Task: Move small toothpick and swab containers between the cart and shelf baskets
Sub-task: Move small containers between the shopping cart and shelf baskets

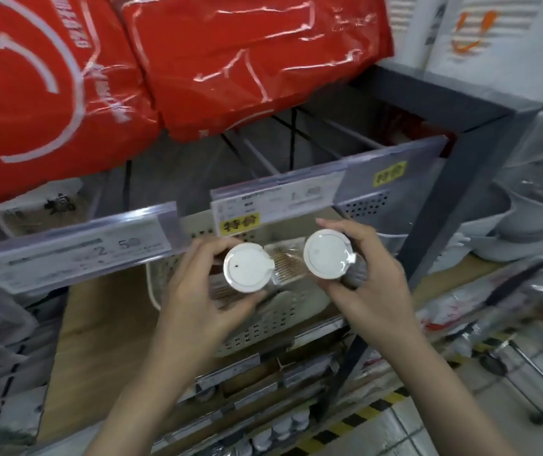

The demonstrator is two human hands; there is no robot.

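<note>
White-lidded round plastic containers are held over a cream perforated plastic basket [265,327] on the shelf: one [247,268] gripped by the left hand [202,291], the other [327,255] by the right hand [373,284]. "2.50" is read on a price label [79,258]; yellow tags [238,223] carry "特价".

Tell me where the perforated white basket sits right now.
In the head view, the perforated white basket sits on the wooden shelf, centre frame, directly below both hands and their white-lidded containers.
</note>
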